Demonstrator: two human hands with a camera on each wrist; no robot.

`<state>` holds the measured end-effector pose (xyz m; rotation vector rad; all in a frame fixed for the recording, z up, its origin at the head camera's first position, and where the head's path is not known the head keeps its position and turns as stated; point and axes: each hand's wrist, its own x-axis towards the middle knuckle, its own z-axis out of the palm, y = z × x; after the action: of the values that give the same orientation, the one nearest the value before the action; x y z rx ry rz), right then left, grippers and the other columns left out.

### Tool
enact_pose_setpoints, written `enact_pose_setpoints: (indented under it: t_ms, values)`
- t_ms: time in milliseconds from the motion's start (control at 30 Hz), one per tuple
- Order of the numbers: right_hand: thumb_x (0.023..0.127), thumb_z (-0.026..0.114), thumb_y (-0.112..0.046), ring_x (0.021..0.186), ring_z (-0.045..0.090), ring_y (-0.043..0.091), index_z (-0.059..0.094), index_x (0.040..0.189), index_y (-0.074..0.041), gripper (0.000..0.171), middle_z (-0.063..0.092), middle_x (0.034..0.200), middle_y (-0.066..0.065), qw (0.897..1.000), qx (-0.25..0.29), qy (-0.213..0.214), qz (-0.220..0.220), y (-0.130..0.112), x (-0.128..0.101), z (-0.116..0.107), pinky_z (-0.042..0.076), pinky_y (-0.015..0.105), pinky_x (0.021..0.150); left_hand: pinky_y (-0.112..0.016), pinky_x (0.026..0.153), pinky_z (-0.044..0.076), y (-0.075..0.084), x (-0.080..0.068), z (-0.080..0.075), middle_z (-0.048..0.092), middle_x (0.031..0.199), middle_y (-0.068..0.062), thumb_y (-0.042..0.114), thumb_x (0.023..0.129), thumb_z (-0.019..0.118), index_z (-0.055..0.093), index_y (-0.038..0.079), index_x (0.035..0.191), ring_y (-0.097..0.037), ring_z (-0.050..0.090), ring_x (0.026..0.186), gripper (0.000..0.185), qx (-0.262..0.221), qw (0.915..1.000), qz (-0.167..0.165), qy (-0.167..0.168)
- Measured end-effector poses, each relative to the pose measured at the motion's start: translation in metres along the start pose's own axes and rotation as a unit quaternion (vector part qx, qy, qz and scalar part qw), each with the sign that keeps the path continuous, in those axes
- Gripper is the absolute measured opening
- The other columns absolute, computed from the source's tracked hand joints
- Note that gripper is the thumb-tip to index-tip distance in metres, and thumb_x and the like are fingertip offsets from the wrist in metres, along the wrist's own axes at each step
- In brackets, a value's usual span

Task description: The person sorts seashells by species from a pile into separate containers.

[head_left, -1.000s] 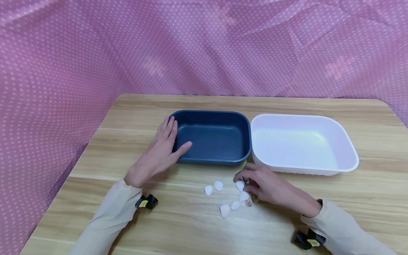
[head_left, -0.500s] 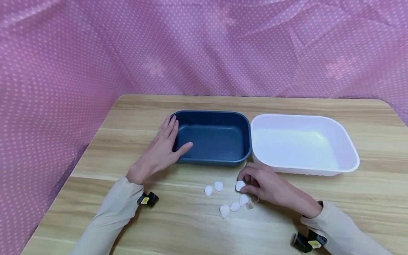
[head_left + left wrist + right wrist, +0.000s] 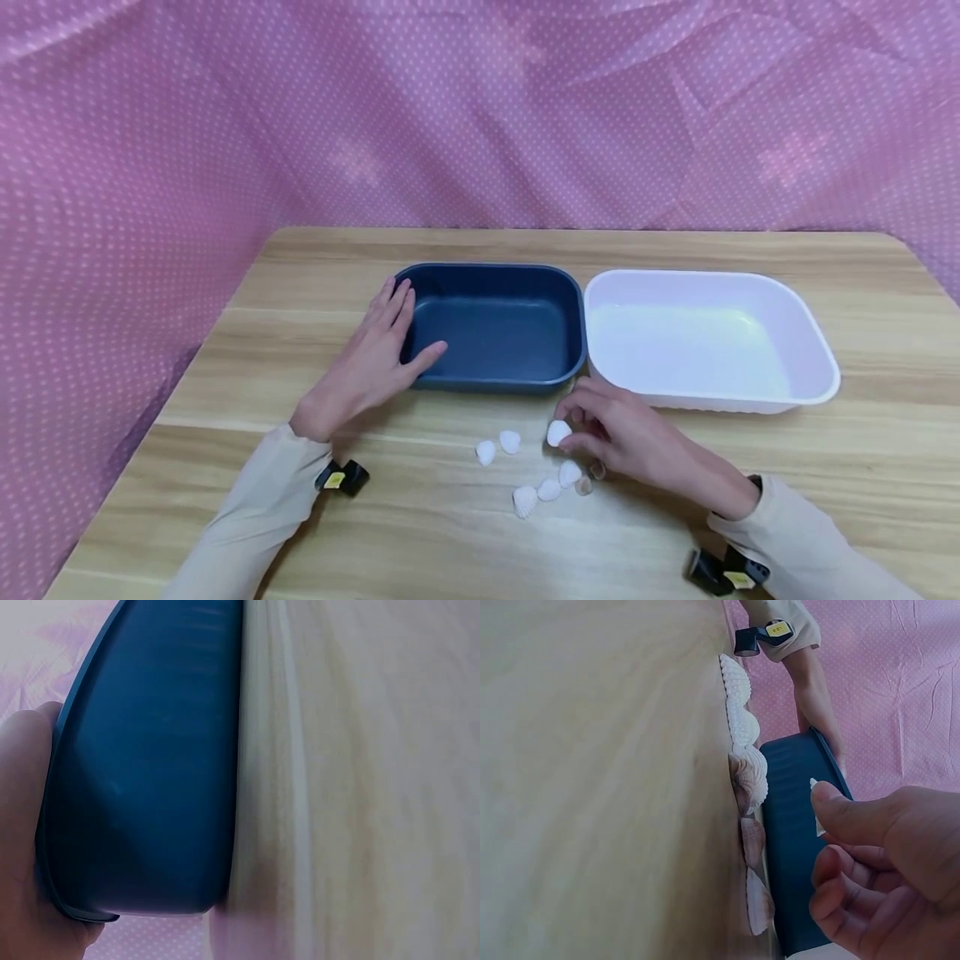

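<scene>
My right hand (image 3: 626,433) pinches a white seashell (image 3: 558,432) between thumb and fingers, just in front of the two tubs. In the right wrist view only a thin edge of that seashell (image 3: 818,822) shows past the thumb. My left hand (image 3: 367,354) rests over the left end of a dark blue tub (image 3: 498,386), fingers straight along its rim and thumb over the front edge. Several more white seashells (image 3: 525,501) lie on the wooden table below the right hand. Two brownish seashells (image 3: 583,485) sit close under that hand, one partly covered by it.
A white tub (image 3: 720,398) stands right beside the blue one, behind the right hand. The wooden table (image 3: 420,533) ends at a pink dotted cloth (image 3: 480,125) at the back and left. Each wrist carries a small black camera (image 3: 341,477).
My right fingers have closed on the white seashell and raised it slightly, with its shadow now showing beneath. The left hand has stayed on the blue tub.
</scene>
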<state>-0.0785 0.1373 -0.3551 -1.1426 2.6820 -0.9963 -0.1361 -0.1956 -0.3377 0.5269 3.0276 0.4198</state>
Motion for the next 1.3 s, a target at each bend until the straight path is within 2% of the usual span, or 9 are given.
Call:
enact_pose_setpoints:
  t_ms: [267, 533, 867, 1033, 1200, 1300]
  values:
    - [0.084, 0.076, -0.017, 0.071, 0.048, 0.004, 0.065, 0.097, -0.013, 0.018, 0.053, 0.083, -0.009, 1.0, 0.011, 0.022, -0.019, -0.001, -0.002, 0.001, 0.046, 0.02, 0.062, -0.046, 0.118, 0.007, -0.002, -0.004, 0.003, 0.003, 0.162, -0.009, 0.071, 0.092, 0.034, 0.013, 0.001, 0.153, -0.02, -0.013, 0.147, 0.095, 0.0, 1.0, 0.0, 0.0]
    - [0.08, 0.078, -0.013, 0.07, 0.048, 0.005, 0.063, 0.095, -0.013, 0.021, 0.051, 0.081, -0.009, 0.999, 0.02, 0.043, -0.018, -0.003, -0.005, 0.002, 0.045, 0.02, 0.059, -0.047, 0.118, 0.008, -0.002, -0.007, 0.007, 0.002, 0.162, -0.009, 0.07, 0.092, 0.035, 0.012, 0.001, 0.153, -0.019, -0.013, 0.147, 0.095, -0.011, 0.9999, 0.001, -0.001]
    - [0.079, 0.078, -0.006, 0.069, 0.046, 0.003, 0.064, 0.095, -0.011, 0.022, 0.05, 0.08, -0.01, 0.996, 0.051, 0.07, -0.039, -0.001, -0.005, 0.002, 0.045, 0.02, 0.056, -0.047, 0.118, 0.008, -0.003, -0.008, 0.008, 0.001, 0.162, -0.01, 0.068, 0.093, 0.035, 0.011, 0.0, 0.153, -0.02, -0.012, 0.147, 0.094, -0.013, 0.9999, 0.0, -0.006]
    - [0.077, 0.078, -0.003, 0.067, 0.047, 0.003, 0.064, 0.096, -0.008, 0.024, 0.051, 0.079, -0.009, 0.993, 0.07, 0.089, -0.041, 0.0, -0.003, -0.001, 0.045, 0.02, 0.053, -0.047, 0.118, 0.008, -0.003, -0.005, 0.008, 0.001, 0.162, -0.01, 0.067, 0.094, 0.036, 0.011, 0.0, 0.153, -0.02, -0.014, 0.147, 0.093, -0.015, 0.9999, 0.007, 0.004]
    - [0.077, 0.078, -0.001, 0.068, 0.048, 0.003, 0.064, 0.096, -0.007, 0.025, 0.052, 0.079, -0.008, 0.992, 0.053, 0.103, -0.047, -0.002, 0.003, -0.005, 0.046, 0.022, 0.053, -0.048, 0.118, 0.009, -0.003, 0.0, 0.006, 0.001, 0.162, -0.01, 0.066, 0.093, 0.039, 0.01, 0.0, 0.153, -0.02, -0.015, 0.146, 0.094, -0.012, 0.9996, 0.017, 0.018]
    - [0.077, 0.077, 0.001, 0.069, 0.05, 0.004, 0.064, 0.097, -0.005, 0.025, 0.053, 0.08, -0.007, 0.991, 0.053, 0.113, -0.056, -0.005, 0.005, -0.004, 0.048, 0.021, 0.055, -0.049, 0.118, 0.009, -0.004, -0.001, 0.004, 0.0, 0.162, -0.011, 0.065, 0.093, 0.04, 0.009, 0.0, 0.153, -0.02, -0.016, 0.146, 0.094, -0.004, 0.9997, 0.02, 0.012]
